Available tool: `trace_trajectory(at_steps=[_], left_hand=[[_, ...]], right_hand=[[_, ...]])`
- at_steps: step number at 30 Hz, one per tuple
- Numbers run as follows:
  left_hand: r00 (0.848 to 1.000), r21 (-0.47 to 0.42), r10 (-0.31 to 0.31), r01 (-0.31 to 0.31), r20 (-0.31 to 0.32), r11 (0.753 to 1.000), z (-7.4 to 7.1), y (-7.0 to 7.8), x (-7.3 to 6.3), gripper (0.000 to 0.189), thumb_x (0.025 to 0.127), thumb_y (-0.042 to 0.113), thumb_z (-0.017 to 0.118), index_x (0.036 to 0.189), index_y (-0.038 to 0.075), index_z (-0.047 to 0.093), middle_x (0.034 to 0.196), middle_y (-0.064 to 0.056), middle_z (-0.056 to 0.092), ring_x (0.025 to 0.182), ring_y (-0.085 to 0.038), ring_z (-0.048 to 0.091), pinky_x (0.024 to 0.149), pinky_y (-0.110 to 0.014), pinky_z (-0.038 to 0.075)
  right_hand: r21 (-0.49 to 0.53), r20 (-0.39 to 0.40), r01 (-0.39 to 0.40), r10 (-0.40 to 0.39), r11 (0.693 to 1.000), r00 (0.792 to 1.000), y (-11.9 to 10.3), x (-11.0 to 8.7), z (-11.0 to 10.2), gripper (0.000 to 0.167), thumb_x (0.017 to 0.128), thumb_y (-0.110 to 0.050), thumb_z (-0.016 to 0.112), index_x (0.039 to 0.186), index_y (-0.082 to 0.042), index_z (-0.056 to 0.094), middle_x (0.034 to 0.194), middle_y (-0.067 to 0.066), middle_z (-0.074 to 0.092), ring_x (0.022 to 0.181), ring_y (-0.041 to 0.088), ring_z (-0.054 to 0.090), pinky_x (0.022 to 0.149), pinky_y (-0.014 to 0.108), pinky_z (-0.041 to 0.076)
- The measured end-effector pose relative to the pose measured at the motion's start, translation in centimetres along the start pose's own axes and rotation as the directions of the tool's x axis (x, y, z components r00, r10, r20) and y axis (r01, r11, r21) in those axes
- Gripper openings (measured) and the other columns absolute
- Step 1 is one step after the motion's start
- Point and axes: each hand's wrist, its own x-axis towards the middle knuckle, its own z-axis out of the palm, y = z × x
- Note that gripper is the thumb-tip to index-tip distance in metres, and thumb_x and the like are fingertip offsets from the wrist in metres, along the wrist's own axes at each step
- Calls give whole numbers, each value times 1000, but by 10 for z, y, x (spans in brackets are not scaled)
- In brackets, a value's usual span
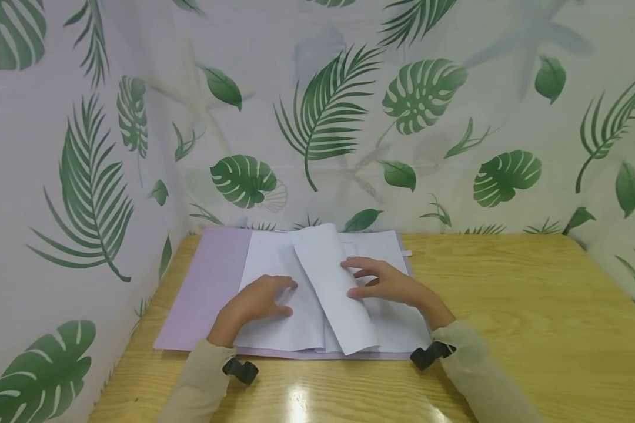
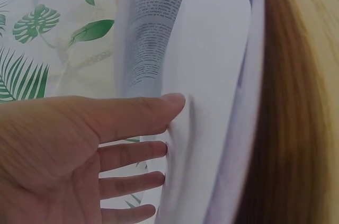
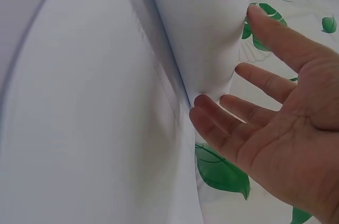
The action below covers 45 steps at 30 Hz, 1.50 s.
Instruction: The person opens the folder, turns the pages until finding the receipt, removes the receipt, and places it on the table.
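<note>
A lilac folder [image 1: 206, 282] lies spread on the table, with white sheets of paper [image 1: 397, 329] in it. One white sheet [image 1: 333, 282] stands up and curls over near the middle. My left hand [image 1: 256, 302] touches the paper on the left side with extended fingertips. Printed text [image 2: 153, 28] shows on a page in the left wrist view. On the other side, my right hand [image 1: 386, 285] touches the curled sheet with its fingers spread. The right wrist view has those fingertips against the edge of that sheet [image 3: 206, 28].
The yellow wooden table [image 1: 508, 294] extends to the right of the folder. A white cloth with green leaf prints [image 1: 328, 117] hangs behind and at the left. A small white tab [image 1: 407, 253] sticks out at the folder's right edge.
</note>
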Motion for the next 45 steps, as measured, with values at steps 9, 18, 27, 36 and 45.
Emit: trace_trajectory(at_steps=[9,18,27,36,45], left_hand=[[999,-35,-20,18,-40,999,-7,2,-1,40,92,16,76,128,1,68,138,-17,65,136,-35,56,117,-47,42],[996,-30,-31,28,-80,999,-20,15,-9,43,97,20,70,135,0,63,138,-16,65,136,-34,56,117,-47,43],[989,-4,51,-52,-138,999,-13,58,-11,49,98,26,69,142,6,59,149,-17,56,140,-36,51,118,-50,42],[997,25,52,-50,-60,998,14,68,-5,60,101,39,63,152,9,49,159,-19,44,146,-38,44,118,-53,40],[999,25,-4,6,-52,1000,22,59,-1,65,101,42,62,154,10,44,160,-20,41,144,-41,45,116,-55,42]], right_hand=[[-52,-20,-42,41,998,999,-6,0,9,69,91,-28,78,151,-9,49,165,17,33,139,39,50,108,50,51],[-123,-53,-65,59,990,997,-12,1,17,69,90,-28,79,150,-8,51,166,17,31,139,37,51,104,45,54],[-144,-96,-91,78,985,992,-20,3,24,70,91,-30,78,150,-6,49,165,19,32,120,33,65,98,43,58],[-126,-120,-26,11,992,993,-23,7,34,71,92,-26,77,150,0,47,162,25,34,133,40,55,99,45,57],[-79,-123,27,-37,997,992,-22,5,35,70,93,-20,75,151,3,44,160,24,38,144,43,44,107,51,52]])
